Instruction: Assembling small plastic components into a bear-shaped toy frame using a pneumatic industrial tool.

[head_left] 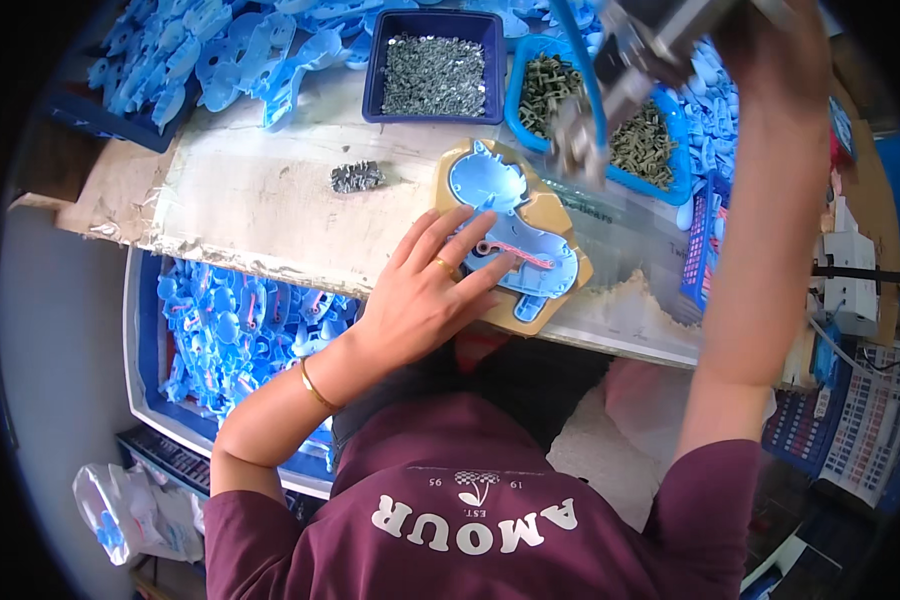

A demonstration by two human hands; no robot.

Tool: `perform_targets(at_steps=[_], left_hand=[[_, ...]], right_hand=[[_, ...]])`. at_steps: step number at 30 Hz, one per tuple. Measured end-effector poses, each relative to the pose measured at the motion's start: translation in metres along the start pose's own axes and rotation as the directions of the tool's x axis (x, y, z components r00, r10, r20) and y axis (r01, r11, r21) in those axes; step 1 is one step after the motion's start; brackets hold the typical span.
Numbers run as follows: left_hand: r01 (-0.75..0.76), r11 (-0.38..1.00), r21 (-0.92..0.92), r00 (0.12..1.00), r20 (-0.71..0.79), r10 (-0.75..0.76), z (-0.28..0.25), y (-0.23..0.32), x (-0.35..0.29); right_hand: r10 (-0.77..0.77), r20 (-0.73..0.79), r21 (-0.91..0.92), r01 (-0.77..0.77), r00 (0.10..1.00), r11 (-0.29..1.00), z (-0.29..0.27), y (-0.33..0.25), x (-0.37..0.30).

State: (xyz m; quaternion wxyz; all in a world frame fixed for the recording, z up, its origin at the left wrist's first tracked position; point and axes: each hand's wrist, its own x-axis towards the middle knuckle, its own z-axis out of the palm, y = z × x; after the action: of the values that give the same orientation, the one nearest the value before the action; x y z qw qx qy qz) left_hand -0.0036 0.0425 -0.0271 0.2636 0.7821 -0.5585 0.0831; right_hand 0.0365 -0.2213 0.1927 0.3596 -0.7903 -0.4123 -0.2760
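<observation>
A light-blue plastic shell (545,262) lies in a tan fixture (568,205) near the table's front edge. It has a rounded upper section (487,180) and a wider lower section with a pink strip (520,252) and a small dark ring inside. My left hand (425,278) rests over the shell's left side, fingers spread, fingertips touching it. Up at the right, my right hand (785,60) is closed around a grey metal tool (650,60), whose lower end is smeared by motion. A blue hose hangs beside that tool. The right fingers are partly hidden in shadow.
A dark-blue tray (368,85) holds small metal screws; a light-blue basket (518,95) holds metal clips. A dark clump of small metal parts (358,177) sits left of the fixture. Blue shells pile up at the back and in a bin (148,340) below. A purple basket (705,240) stands right.
</observation>
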Motion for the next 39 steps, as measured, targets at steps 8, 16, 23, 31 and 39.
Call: perform_targets(at_steps=[8, 16, 23, 31, 39], left_hand=[[0.007, 0.999, 0.049, 1.000, 0.027, -0.008, 0.009, -0.006, -0.002], [-0.003, 0.998, 0.059, 1.000, 0.016, 0.002, 0.007, -0.002, 0.000], [-0.045, 0.997, 0.060, 0.999, 0.008, 0.044, 0.009, -0.001, 0.003], [-0.031, 0.971, -0.236, 0.996, 0.073, 0.050, -0.048, -0.001, 0.016], [0.498, 0.861, 0.100, 0.609, 0.666, -0.430, -0.223, -0.019, -0.046]], right_hand=[[0.590, -0.413, 0.567, -0.312, 0.694, 0.763, 0.090, -0.044, -0.014], [0.715, -0.465, 0.545, -0.468, 0.522, 0.696, 0.108, -0.082, -0.012], [0.606, -0.601, 0.463, -0.391, 0.521, 0.796, 0.079, -0.064, -0.013], [0.422, -0.391, 0.180, -0.382, 0.818, 0.906, -0.046, -0.019, -0.013], [0.841, -0.380, -0.730, -0.684, 0.384, -0.017, -0.127, 0.060, -0.236]])
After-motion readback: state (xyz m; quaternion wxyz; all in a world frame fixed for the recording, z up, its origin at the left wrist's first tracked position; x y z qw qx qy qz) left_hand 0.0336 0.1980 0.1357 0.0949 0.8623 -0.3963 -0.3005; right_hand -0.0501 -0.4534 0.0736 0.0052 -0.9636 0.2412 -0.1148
